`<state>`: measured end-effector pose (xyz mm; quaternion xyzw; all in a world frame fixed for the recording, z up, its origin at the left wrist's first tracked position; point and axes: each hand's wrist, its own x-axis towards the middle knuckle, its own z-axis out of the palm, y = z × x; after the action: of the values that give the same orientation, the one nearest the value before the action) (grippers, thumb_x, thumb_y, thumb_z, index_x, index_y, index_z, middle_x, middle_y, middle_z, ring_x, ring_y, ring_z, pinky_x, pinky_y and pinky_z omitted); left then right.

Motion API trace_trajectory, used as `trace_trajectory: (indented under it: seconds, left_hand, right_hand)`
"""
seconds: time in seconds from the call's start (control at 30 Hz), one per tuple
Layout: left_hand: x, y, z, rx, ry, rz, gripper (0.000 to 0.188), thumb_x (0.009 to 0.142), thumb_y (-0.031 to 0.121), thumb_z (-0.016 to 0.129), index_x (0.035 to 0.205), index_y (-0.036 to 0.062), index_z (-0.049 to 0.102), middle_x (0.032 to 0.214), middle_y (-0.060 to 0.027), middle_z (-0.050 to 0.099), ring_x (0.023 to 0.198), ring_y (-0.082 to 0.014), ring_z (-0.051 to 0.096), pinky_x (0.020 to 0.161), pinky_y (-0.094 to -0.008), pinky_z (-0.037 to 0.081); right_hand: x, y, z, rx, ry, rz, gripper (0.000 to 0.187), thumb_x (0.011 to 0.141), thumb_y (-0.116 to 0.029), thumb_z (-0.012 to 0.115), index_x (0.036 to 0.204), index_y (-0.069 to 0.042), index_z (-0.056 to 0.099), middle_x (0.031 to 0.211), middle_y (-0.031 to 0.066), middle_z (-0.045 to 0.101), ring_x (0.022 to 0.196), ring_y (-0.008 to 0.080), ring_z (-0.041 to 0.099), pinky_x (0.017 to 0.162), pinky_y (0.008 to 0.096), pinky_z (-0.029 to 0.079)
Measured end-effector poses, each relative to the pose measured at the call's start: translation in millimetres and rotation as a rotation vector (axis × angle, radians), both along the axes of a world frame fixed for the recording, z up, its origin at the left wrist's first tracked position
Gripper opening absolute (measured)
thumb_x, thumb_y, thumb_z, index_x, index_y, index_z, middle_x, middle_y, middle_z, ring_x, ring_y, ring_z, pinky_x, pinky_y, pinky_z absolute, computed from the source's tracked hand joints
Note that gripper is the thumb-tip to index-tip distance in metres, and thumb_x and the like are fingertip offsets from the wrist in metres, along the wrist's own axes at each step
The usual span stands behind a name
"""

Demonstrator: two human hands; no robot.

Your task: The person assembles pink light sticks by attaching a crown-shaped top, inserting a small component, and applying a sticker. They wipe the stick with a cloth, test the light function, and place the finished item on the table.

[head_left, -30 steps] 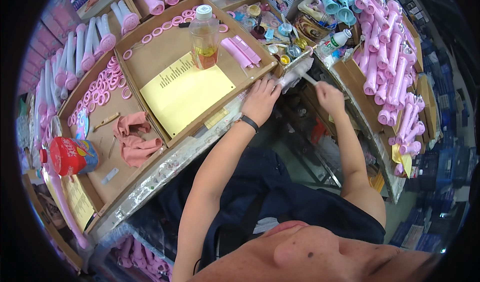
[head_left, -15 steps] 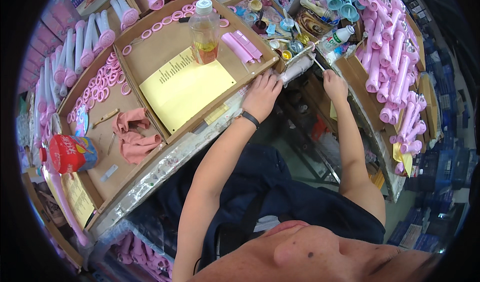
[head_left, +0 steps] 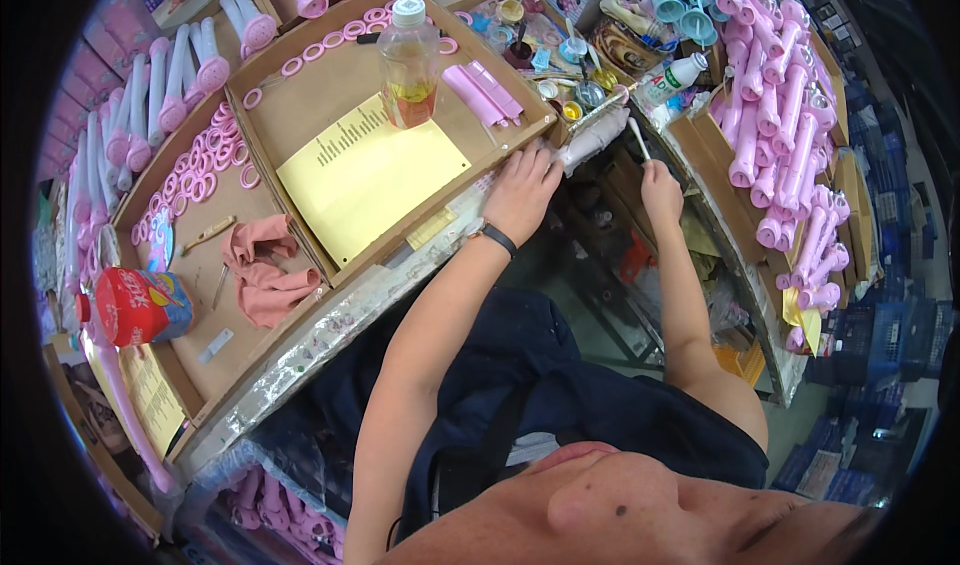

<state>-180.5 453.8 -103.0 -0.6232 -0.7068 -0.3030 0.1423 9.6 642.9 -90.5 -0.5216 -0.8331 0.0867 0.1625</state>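
My right hand (head_left: 662,195) is closed around a thin white stick with a pale, thicker tip (head_left: 637,135), possibly a small brush or swab. The stick points away from me over the gap between the two benches. My left hand (head_left: 524,187) lies on the front edge of the cardboard tray (head_left: 400,235), fingers stretched out and nothing visible in them. Just right of its fingertips is a pale wrapped roll (head_left: 595,143) along the bench edge. Small paint pots (head_left: 572,111) stand beyond that roll.
The tray holds a clear bottle (head_left: 408,75), a yellow sheet (head_left: 365,180), pink rings and pink plastic parts. Further left lie a salmon cloth (head_left: 268,270) and a red jug (head_left: 140,307). Pink tubes (head_left: 790,115) are heaped right, beside a white bottle (head_left: 672,80).
My right hand has drawn back slightly toward me, and the white stick has come away from the pale roll and stands steeper. My left hand stays in place.
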Motion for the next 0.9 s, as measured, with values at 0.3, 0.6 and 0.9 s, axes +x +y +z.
trace_trajectory:
  seconds: [0.3,0.6,0.9]
  left_hand:
    - [0,-1,-3,0.006,0.053,0.004,0.034,0.079,0.009,0.051,0.112,0.0025,0.054,0.116,-0.0175,0.052,0.112,-0.0319,0.048,0.097,-0.0399,0.038]
    - [0,1,-5,-0.027,0.044,-0.015,0.034,0.081,0.012,0.049,0.114,0.0029,0.053,0.115,-0.0199,0.053,0.113,-0.0327,0.048,0.104,-0.0412,0.034]
    - [-1,0,-6,0.01,0.007,-0.029,0.037,0.077,0.007,0.052,0.114,0.0042,0.053,0.115,-0.0182,0.052,0.11,-0.0334,0.048,0.098,-0.0407,0.038]
  right_hand:
    - [-17,-67,19,0.117,-0.029,0.301,0.021,0.091,-0.027,0.048,0.094,-0.012,0.063,0.074,0.0153,0.064,0.071,0.0349,0.064,0.061,0.0461,0.05]
    - [-50,-94,62,0.004,-0.203,0.359,0.027,0.091,-0.031,0.047,0.091,-0.011,0.064,0.078,0.017,0.066,0.075,0.0374,0.064,0.068,0.0467,0.052]
    - [-35,-96,85,0.081,-0.335,0.216,0.027,0.093,-0.029,0.046,0.089,-0.007,0.061,0.073,0.0195,0.065,0.07,0.0378,0.065,0.067,0.0486,0.051]
